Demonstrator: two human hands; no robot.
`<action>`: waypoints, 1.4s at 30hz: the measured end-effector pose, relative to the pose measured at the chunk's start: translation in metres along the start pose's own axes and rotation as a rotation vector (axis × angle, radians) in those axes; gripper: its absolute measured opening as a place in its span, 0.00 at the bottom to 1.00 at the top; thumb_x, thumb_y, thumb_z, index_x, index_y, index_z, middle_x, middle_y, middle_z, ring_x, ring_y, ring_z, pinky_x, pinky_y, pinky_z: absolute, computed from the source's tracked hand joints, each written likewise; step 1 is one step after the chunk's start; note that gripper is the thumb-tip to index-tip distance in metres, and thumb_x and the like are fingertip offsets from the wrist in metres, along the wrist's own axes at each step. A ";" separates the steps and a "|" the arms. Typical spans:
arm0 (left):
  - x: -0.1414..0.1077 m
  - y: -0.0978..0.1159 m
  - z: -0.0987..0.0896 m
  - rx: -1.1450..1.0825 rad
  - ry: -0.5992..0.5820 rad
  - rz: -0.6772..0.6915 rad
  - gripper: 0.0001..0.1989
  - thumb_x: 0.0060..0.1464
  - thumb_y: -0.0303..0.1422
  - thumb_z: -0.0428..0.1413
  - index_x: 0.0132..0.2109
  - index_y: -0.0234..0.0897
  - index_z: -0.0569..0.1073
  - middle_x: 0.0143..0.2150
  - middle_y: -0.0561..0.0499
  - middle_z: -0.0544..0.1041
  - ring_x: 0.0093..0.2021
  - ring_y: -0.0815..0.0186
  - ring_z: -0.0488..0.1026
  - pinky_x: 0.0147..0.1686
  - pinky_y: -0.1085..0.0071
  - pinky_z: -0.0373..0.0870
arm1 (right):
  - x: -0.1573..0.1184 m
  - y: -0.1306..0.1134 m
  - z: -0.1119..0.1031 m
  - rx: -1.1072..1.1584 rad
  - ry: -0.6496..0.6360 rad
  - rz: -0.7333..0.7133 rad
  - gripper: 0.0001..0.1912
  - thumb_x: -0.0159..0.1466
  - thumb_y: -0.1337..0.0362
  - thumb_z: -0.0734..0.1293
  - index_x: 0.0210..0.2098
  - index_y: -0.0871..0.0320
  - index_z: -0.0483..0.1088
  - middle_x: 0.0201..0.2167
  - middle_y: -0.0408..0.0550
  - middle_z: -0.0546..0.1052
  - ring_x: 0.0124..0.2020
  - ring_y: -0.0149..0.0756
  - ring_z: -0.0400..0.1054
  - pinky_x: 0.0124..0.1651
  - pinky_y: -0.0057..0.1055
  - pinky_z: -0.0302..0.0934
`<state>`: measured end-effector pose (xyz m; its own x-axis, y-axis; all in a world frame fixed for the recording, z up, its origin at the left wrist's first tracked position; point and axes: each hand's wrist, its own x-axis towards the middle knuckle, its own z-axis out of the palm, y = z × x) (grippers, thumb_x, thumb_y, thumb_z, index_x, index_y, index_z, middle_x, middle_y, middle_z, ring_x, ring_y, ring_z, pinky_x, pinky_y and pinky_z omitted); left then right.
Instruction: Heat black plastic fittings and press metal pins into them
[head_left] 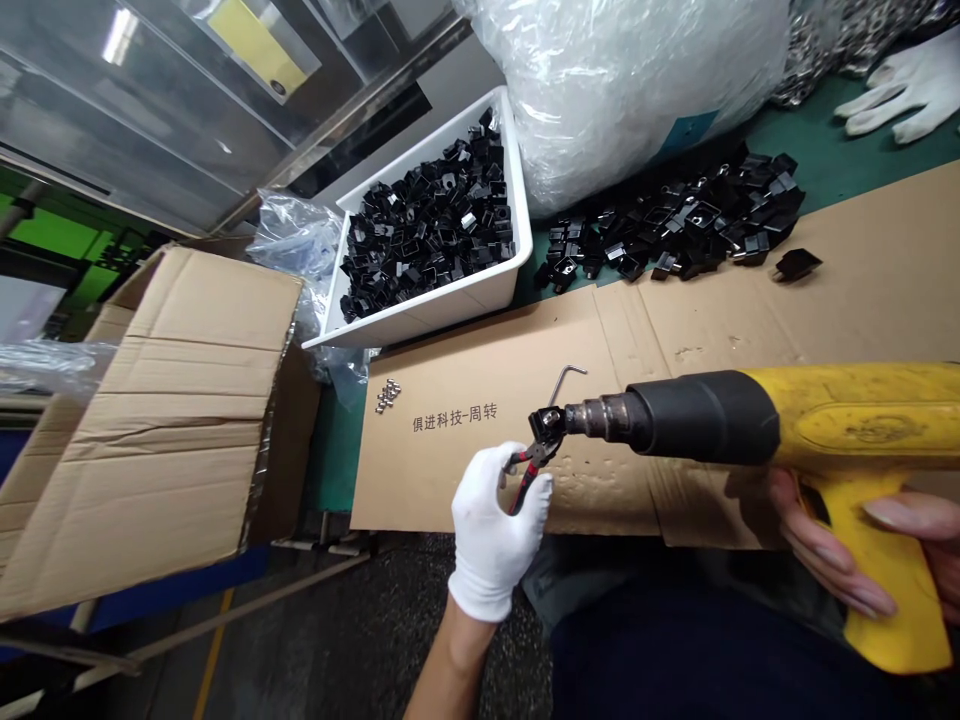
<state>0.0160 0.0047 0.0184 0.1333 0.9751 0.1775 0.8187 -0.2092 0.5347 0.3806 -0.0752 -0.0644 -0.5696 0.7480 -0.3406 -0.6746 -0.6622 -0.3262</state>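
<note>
My left hand [491, 535], in a white glove, is closed round red-and-black pliers [527, 478]. A small black plastic part [545, 424] is in the pliers' jaws. Bare and wrapped round the handle, my right hand [840, 550] holds a yellow heat gun [862, 420]. The gun's stepped metal nozzle [600, 414] points left, right up against the black part; whether they touch I cannot tell. Just behind the part, a hex key [564, 378] lies on the cardboard sheet [465, 470].
Black parts fill a white bin [450, 300]; more lie in a pile [690, 215], with one loose part [796, 264] nearby. Small metal pieces [388, 396] lie at the sheet's left. Around stand an open carton [165, 400], a plastic-wrapped bundle [622, 90] and a white glove [907, 90].
</note>
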 end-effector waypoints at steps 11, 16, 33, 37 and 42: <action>0.000 -0.002 -0.002 0.050 0.018 0.019 0.16 0.61 0.40 0.62 0.52 0.38 0.75 0.46 0.45 0.79 0.46 0.56 0.79 0.51 0.60 0.76 | -0.002 0.002 -0.001 -0.002 0.042 -0.004 0.23 0.66 0.50 0.64 0.55 0.56 0.75 0.32 0.54 0.76 0.22 0.37 0.68 0.25 0.33 0.63; 0.000 -0.002 -0.002 0.053 0.016 0.011 0.16 0.61 0.40 0.62 0.52 0.38 0.75 0.46 0.44 0.80 0.46 0.56 0.79 0.51 0.60 0.76 | -0.003 0.001 0.000 -0.001 0.045 0.006 0.23 0.65 0.50 0.66 0.54 0.56 0.75 0.31 0.54 0.76 0.22 0.37 0.68 0.25 0.33 0.64; 0.001 -0.001 -0.001 0.062 0.001 0.015 0.16 0.61 0.41 0.61 0.52 0.39 0.75 0.46 0.44 0.80 0.47 0.56 0.79 0.51 0.60 0.77 | -0.002 0.000 0.003 -0.013 0.046 0.004 0.23 0.65 0.51 0.66 0.54 0.55 0.75 0.31 0.54 0.76 0.21 0.37 0.68 0.25 0.33 0.64; 0.002 -0.001 -0.001 0.060 0.002 0.021 0.16 0.61 0.40 0.61 0.52 0.38 0.75 0.46 0.44 0.80 0.47 0.56 0.79 0.51 0.60 0.76 | 0.000 -0.001 0.005 -0.012 0.058 0.003 0.21 0.65 0.51 0.66 0.53 0.55 0.75 0.31 0.53 0.77 0.21 0.37 0.68 0.26 0.32 0.64; 0.002 -0.002 -0.001 0.048 0.001 0.025 0.15 0.61 0.39 0.62 0.52 0.38 0.75 0.46 0.45 0.79 0.47 0.57 0.79 0.51 0.61 0.75 | 0.000 -0.002 0.005 -0.013 0.044 0.003 0.21 0.65 0.52 0.66 0.53 0.55 0.75 0.32 0.53 0.77 0.22 0.36 0.67 0.26 0.33 0.64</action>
<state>0.0144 0.0068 0.0188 0.1539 0.9694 0.1913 0.8407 -0.2301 0.4902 0.3791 -0.0738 -0.0592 -0.5500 0.7437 -0.3801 -0.6665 -0.6651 -0.3370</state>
